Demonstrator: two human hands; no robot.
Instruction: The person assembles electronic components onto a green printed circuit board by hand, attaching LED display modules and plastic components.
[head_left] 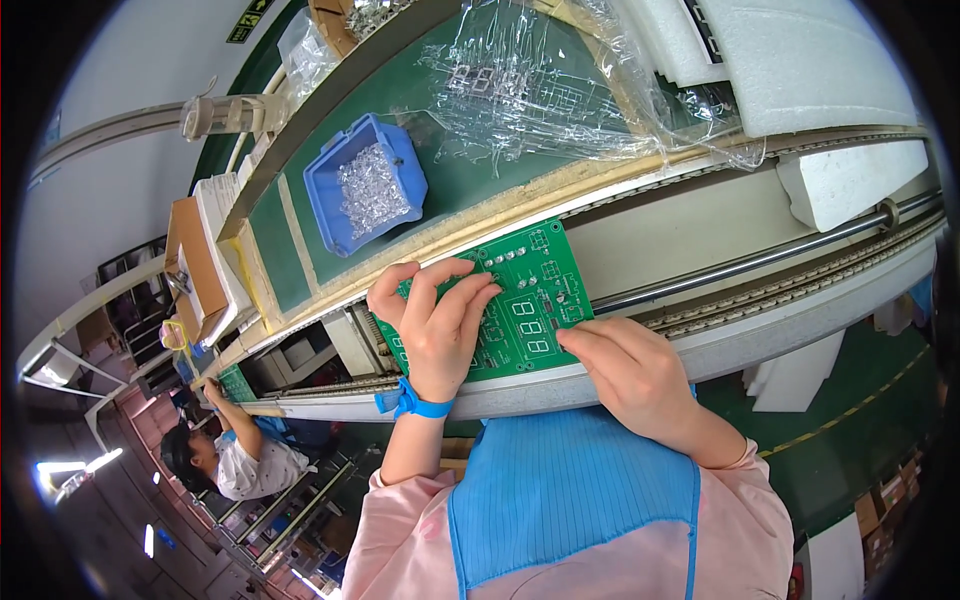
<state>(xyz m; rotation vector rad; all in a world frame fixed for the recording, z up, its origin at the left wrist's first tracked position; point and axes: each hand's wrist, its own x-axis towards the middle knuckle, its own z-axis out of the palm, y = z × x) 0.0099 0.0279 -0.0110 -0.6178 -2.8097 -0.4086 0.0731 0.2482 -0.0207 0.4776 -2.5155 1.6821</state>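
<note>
A green circuit board [568,262] with white digit-display outlines and small parts lies across the conveyor rails in front of me. My left hand [436,335], with a blue wrist strap [425,408], rests over the board's left part. Its fingers are bent and their tips close together near the middle of the board; anything between them is too small to make out. At the lower right of the board, my right hand [632,372] has thumb and forefinger pinched together, touching the board beside a small dark part. What that pinch holds is hidden.
Beyond the rail, a blue bin [318,205] of small clear pieces stands on a green work surface [270,235]. Clear plastic wrap [560,120] and white foam [820,65] lie farther right. A metal rod [740,270] runs along the conveyor. Another person [260,465] works at far left.
</note>
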